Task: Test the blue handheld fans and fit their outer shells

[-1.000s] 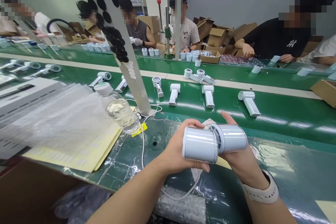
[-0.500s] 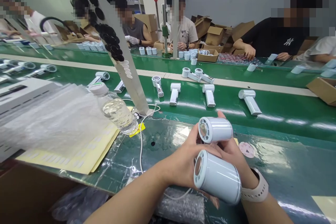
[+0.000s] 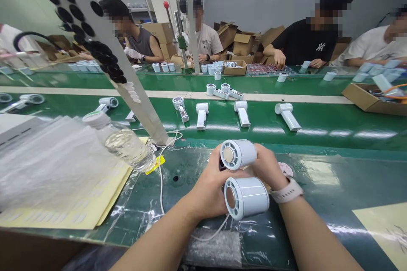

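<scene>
Two light-blue handheld fans are held close together in front of me, their round heads tilted toward the left. My left hand (image 3: 206,186) is closed around their handles, which are mostly hidden; its thumb lies between the upper fan (image 3: 243,152) and the lower fan (image 3: 252,198). Each head shows a vented ring with a round metallic disc at its centre. Behind the heads, my right hand (image 3: 269,167) curls against the upper fan, its fingertips out of sight. A white watch strap (image 3: 288,190) circles the right wrist.
A green conveyor (image 3: 318,135) carries several handheld fans. A leaning post (image 3: 140,101) bears black and white round stickers. At left are a tilted water bottle (image 3: 127,144), plastic bags (image 3: 57,161) and yellow sticker sheets (image 3: 104,203). A white cable (image 3: 161,182) crosses the bench. Several co-workers sit opposite.
The view has shifted to the right. Both fans have turned so their vented ends face me more. My right hand has moved up beside the upper fan's head.
</scene>
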The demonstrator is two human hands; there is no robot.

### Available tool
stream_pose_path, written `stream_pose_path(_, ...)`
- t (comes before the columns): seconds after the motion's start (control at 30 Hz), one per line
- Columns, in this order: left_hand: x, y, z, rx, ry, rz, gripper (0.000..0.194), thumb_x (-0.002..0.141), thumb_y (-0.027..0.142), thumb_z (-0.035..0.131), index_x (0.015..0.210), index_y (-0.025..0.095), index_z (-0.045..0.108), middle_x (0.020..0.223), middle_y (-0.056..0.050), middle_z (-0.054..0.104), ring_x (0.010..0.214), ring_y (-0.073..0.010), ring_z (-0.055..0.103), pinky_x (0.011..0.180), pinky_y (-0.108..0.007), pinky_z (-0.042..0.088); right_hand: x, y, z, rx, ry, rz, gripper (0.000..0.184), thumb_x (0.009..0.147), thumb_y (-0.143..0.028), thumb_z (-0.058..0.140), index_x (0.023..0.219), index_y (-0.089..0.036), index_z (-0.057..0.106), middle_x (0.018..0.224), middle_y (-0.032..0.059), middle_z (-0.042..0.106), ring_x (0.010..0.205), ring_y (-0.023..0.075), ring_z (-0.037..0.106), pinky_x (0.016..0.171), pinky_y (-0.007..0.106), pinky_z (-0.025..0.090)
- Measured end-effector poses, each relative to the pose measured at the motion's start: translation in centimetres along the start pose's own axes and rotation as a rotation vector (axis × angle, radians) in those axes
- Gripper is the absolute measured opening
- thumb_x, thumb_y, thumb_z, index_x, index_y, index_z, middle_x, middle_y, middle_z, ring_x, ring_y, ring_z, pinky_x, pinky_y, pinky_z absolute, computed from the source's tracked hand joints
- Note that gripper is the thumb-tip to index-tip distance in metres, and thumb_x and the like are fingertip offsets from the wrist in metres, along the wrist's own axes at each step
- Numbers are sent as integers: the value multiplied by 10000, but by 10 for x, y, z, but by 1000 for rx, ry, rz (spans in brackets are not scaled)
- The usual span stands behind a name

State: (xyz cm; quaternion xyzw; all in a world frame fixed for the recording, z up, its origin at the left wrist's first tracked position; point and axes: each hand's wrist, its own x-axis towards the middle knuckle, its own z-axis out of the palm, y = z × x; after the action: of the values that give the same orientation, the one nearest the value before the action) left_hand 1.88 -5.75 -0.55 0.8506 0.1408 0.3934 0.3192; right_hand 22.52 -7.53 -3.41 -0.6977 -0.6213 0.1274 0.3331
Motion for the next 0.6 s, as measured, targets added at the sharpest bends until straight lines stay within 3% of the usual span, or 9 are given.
stream_pose_path(0.1,1,2,0,56,-5,-1,384,692,261,780,1067,211,713,1449,-137,347,1305,-364,465,1047,-533,482,-13,-11,-28,448,114,-58,247,952,-363,489,871,-225,677,794,42,640,692,202,608,606,329,494)
stream_pose_path(0.2,4,4,0,118,-24,30,338,701,264,771,1025,197,707,1402,-143,403,1281,-358,483,1016,-528,494,-26,-29,-45,850,155,-228,181,889,-404,661,802,-250,701,899,42,589,805,206,609,700,354,509)
stream_pose_path(0.3,7,5,1,116,-39,42,326,710,237,755,1029,222,692,1393,-118,436,1263,-334,490,1009,-523,487,-30,-46,-39,811,122,-243,124,818,-334,768,776,-252,686,1210,61,566,1068,248,591,899,402,486)
stream_pose_path(0.37,10,7,2,114,-56,45,328,705,220,757,1025,226,682,1414,-111,436,1261,-329,490,1003,-514,487,-30,-52,-32,838,93,-207,165,816,-328,771,947,-300,674,1337,51,547,1194,270,554,983,435,457)
stream_pose_path(0.47,13,11,3,118,-71,72,296,700,238,775,975,202,674,1403,-124,458,1255,-328,496,986,-483,499,-28,-51,-27,883,23,-201,458,832,-389,748,1263,-364,597,1344,49,591,1250,274,544,1049,459,430)
stream_pose_path(0.6,16,15,3,95,-51,92,213,737,265,752,924,199,674,1278,-118,550,1189,-305,542,950,-471,521,-28,-53,-30,833,28,-161,338,811,-425,760,1132,-321,732,1192,45,689,1121,259,617,996,419,473)
